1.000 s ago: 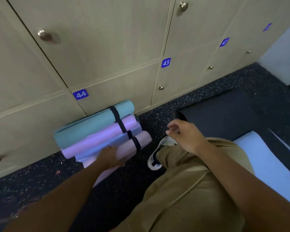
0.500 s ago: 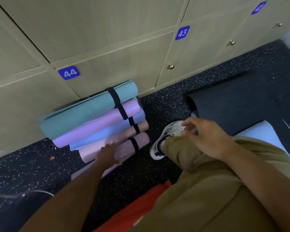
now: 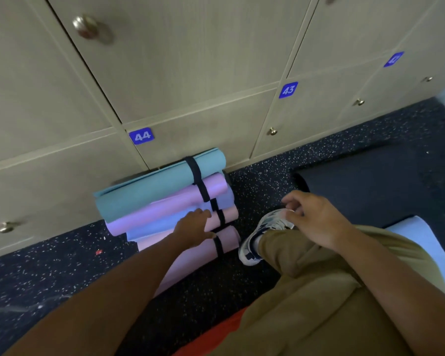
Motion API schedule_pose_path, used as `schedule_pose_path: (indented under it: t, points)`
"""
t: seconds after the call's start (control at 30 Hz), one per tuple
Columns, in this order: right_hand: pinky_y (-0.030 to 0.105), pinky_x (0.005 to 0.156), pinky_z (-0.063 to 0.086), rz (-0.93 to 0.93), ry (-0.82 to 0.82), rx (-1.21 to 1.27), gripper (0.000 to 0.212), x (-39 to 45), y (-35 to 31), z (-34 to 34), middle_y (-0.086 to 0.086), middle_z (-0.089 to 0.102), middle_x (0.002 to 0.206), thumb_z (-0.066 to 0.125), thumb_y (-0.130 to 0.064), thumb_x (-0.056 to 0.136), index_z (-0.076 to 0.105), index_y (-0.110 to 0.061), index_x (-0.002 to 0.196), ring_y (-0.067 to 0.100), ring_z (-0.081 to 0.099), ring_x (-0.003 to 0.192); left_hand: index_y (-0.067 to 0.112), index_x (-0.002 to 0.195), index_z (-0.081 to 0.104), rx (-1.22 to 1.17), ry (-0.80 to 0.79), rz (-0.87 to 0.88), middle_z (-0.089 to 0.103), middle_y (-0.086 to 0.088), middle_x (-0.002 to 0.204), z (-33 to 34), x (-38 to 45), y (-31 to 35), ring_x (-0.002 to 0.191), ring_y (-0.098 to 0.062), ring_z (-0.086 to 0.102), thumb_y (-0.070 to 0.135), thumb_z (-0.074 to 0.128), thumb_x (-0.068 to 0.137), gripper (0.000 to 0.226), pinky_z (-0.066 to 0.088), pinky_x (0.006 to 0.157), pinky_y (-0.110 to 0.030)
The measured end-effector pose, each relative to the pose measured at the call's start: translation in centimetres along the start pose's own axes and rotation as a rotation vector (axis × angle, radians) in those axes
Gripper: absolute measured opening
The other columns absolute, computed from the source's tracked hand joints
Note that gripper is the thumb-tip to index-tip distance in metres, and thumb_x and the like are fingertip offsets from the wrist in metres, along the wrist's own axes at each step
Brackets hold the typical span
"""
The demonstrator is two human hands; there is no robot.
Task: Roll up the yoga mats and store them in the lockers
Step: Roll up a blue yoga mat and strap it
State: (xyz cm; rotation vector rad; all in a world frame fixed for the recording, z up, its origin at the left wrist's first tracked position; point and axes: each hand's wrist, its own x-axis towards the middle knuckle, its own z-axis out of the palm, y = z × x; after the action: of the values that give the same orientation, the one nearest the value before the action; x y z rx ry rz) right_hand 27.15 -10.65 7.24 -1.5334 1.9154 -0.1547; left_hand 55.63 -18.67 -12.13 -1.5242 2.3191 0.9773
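Higher now, the left hand (image 3: 194, 228) lies flat and open on the strapped rolled mats (image 3: 165, 199), steadying the stack against closed locker 44 (image 3: 203, 140); the right hand (image 3: 312, 217) hangs loosely curled, empty, over the shoe (image 3: 262, 233).

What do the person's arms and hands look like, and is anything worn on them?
Both forearms are bare, with no sleeve in view. The left hand and the right hand wear no glove, and no ring, watch or bracelet shows. Below them are khaki trousers and a white and dark sneaker.
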Motion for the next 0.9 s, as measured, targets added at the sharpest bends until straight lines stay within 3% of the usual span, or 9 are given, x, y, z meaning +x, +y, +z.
schedule_pose_path:
  t: [0.23, 0.63, 0.77, 0.9]
  points:
    - [0.027, 0.083, 0.047, -0.050, 0.111, -0.070, 0.026, -1.9, 0.1, -5.4, -0.005, 0.065, 0.112, 0.065, -0.033, 0.099, 0.063, -0.022, 0.123, 0.009, 0.060, 0.094, 0.012, 0.123, 0.063, 0.012, 0.118, 0.251, 0.060, -0.009, 0.121, -7.9, -0.1, 8.8, 0.111, -0.025, 0.058, 0.036, 0.069, 0.095, 0.038, 0.047, 0.088, -0.038]
    - [0.030, 0.091, 0.050, 0.069, 0.366, 0.055, 0.025, -10.5, 6.8, -14.4, -0.003, 0.066, 0.105, 0.067, -0.030, 0.098, 0.066, -0.018, 0.120, 0.015, 0.062, 0.099, 0.019, 0.111, 0.065, 0.114, 0.229, 0.546, 0.067, -0.001, 0.115, -16.2, -1.3, 28.0, 0.105, -0.021, 0.061, 0.044, 0.069, 0.094, 0.030, 0.049, 0.087, -0.034]
    - [0.035, 0.095, 0.052, 0.170, 0.421, 0.100, 0.025, -14.3, 12.0, -14.4, 0.001, 0.067, 0.109, 0.068, -0.031, 0.097, 0.067, -0.017, 0.118, 0.019, 0.064, 0.104, 0.019, 0.111, 0.067, 0.077, 0.171, 0.651, 0.068, 0.004, 0.108, -15.6, -1.7, 35.6, 0.095, -0.014, 0.061, 0.044, 0.072, 0.092, 0.031, 0.042, 0.079, -0.027]
    - [0.033, 0.087, 0.051, 0.294, 0.432, 0.138, 0.023, -17.6, 17.7, -13.4, 0.003, 0.067, 0.111, 0.067, -0.032, 0.098, 0.066, -0.018, 0.117, 0.021, 0.063, 0.103, 0.021, 0.106, 0.066, 0.115, 0.016, 0.705, 0.069, 0.009, 0.101, -12.5, -1.9, 41.7, 0.089, -0.013, 0.064, 0.045, 0.073, 0.091, 0.030, 0.048, 0.080, -0.029]
